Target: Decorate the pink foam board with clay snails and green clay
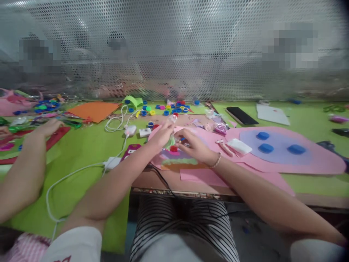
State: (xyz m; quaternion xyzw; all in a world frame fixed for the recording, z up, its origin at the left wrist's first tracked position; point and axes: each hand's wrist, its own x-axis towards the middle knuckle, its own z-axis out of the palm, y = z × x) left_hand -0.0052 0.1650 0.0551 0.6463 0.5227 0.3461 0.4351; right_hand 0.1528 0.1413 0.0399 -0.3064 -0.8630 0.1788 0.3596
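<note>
Both of my hands meet over a pink craft sheet [156, 162] bearing purple, green and orange patches. My left hand [164, 133] has its fingers drawn together beside a small clear plastic piece; what they grip is blurred. My right hand [196, 147], with a bracelet at the wrist, curls its fingers and thumb toward the left fingertips. Between the hands shows something pale green [170, 141], too smeared to name. A red cap [173, 148] sits just below it, close to the right thumb.
To the right lies a pink sheet with a lilac oval [278, 158] and three blue caps. A black phone [241, 115], a white pad [239, 146] and several bottle caps [180, 108] lie around. A white cable [79, 167] crosses the left side, near another person's arm [32, 160].
</note>
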